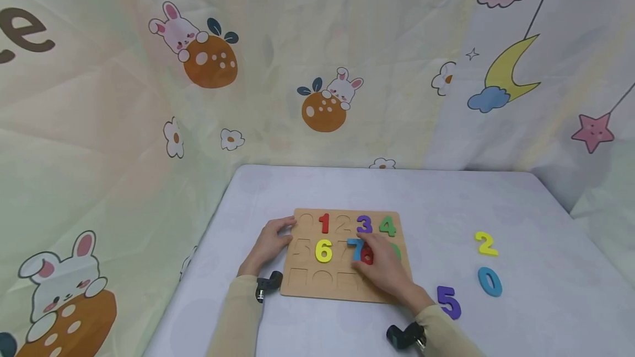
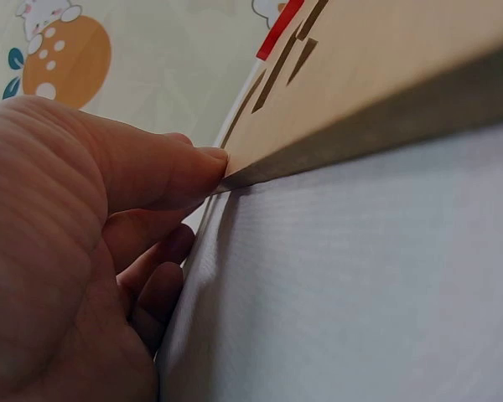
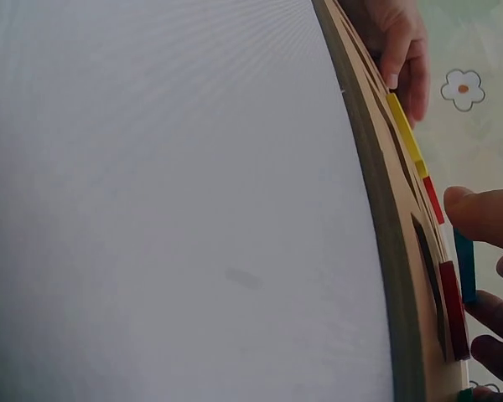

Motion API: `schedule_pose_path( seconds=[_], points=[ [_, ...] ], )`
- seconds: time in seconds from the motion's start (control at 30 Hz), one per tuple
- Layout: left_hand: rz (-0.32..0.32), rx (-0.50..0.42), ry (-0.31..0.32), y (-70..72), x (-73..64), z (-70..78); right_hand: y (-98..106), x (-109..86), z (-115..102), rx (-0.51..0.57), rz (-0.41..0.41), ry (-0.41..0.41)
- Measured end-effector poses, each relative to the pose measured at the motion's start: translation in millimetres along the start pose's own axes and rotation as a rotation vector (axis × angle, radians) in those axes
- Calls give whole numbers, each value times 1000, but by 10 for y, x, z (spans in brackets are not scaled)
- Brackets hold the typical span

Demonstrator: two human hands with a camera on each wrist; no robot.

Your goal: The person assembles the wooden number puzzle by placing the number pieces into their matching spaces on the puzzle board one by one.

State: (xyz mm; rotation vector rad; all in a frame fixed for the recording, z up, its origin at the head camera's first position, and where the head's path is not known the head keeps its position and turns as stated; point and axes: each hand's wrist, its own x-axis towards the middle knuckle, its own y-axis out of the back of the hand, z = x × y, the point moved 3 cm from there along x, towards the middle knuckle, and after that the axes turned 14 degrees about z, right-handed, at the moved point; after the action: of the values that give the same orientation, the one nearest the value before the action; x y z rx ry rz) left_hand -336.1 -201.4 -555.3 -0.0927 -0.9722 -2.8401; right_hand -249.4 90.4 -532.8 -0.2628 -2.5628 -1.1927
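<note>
My left hand holds the left edge of a wooden number board. In the left wrist view its thumb touches the board's rim, with the other fingers bent below. Over the middle row, my right hand pinches a blue number 7 between thumb and fingers. The 7 stands tilted above the board in the right wrist view. Beside it a red number 8 sits partly hidden by the fingers. On the board are also a red 1, purple 3, green 4 and yellow 6.
A green piece shows partly behind the right hand. Loose on the white table, to the right of the board, lie a yellow 2, a blue 0 and a purple 5. A printed cloth hangs behind.
</note>
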Motion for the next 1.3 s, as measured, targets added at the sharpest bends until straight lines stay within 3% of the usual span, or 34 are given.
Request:
schedule_pose_path(
  seconds=[0.83, 1.3],
  points=[
    [-15, -10, 1, 6, 16, 9, -116, 48, -102, -63, -1, 42],
    [-13, -1, -28, 7, 24, 14, -161, 54, -122, -43, 47, 81]
  ],
)
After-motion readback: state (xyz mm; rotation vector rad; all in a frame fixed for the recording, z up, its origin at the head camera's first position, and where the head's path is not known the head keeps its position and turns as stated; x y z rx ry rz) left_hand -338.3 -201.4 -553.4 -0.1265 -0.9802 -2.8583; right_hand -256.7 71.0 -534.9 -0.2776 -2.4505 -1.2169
